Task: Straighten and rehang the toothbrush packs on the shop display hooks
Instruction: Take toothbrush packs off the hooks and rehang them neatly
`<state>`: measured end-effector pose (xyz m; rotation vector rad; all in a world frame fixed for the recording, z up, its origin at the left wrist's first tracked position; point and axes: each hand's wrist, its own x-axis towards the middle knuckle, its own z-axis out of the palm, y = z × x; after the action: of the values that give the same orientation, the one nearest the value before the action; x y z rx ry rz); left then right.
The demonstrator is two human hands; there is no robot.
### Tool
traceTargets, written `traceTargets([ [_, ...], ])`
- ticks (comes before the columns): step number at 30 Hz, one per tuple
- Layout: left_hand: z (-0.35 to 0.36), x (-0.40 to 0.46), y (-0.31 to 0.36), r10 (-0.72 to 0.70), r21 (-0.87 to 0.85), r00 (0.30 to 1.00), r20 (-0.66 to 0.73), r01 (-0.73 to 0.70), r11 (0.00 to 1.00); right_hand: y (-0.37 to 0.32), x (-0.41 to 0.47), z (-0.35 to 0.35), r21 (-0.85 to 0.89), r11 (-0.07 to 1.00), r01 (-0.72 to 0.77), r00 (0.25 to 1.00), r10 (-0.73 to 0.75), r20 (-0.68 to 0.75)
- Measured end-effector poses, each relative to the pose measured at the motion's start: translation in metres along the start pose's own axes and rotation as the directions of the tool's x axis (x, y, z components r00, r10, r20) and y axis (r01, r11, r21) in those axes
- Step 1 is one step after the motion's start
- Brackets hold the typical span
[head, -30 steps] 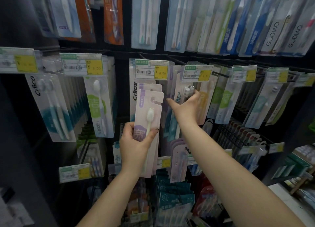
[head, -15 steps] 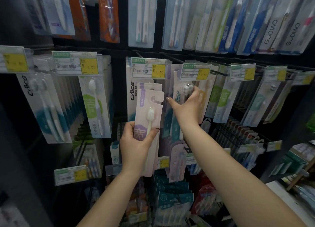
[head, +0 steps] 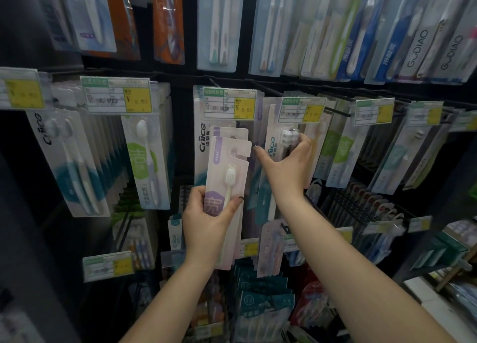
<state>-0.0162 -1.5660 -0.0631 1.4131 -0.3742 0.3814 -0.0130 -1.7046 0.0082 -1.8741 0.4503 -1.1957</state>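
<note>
My left hand (head: 206, 219) grips a small stack of pale pink and purple toothbrush packs (head: 228, 170) by their lower half, held upright in front of the display. The front pack shows a white brush and a hook slot at its top. My right hand (head: 286, 162) reaches further in and holds a Cnice toothbrush pack (head: 273, 146) that hangs on a black display hook (head: 268, 91) under a price tag (head: 302, 109). My thumb rests by the brush head in its blister.
Rows of toothbrush packs hang on hooks all around, with a white and green pack (head: 147, 159) to the left. Price tags (head: 117, 95) stick out at the hook ends. Lower hooks (head: 361, 208) jut out at the right. Teal bags (head: 260, 296) hang below.
Both hands hold nearly the same places. The view has shifted slightly, and my right hand's grip on the hanging pack looks unchanged.
</note>
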Motion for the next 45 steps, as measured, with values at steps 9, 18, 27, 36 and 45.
traceTargets([
  [9, 0.001, -0.001, 0.001, 0.01, 0.004, 1.0, 0.008, -0.01, 1.0, 0.001, -0.013, -0.004, 0.07, 0.996, 0.048, 0.999, -0.049, 0.007],
  [18, 0.005, -0.004, 0.005, 0.016, 0.031, 1.0, 0.007, -0.016, 0.999, 0.009, -0.02, -0.008, 0.061, 0.997, 0.048, 0.999, -0.05, 0.022],
  [27, 0.007, -0.005, 0.01, 0.004, 0.003, 0.999, 0.037, -0.004, 1.0, 0.017, -0.032, -0.017, 0.073, 0.997, -0.024, 0.999, 0.022, 0.039],
  [36, 0.008, -0.007, 0.008, -0.026, -0.026, 0.997, 0.07, 0.028, 0.999, 0.019, -0.033, -0.026, 0.138, 0.984, -0.11, 0.994, 0.107, 0.025],
  [45, 0.004, -0.01, 0.009, -0.012, -0.031, 0.999, 0.048, 0.013, 0.999, 0.017, -0.036, -0.028, 0.16, 0.972, -0.173, 0.985, 0.167, 0.05],
])
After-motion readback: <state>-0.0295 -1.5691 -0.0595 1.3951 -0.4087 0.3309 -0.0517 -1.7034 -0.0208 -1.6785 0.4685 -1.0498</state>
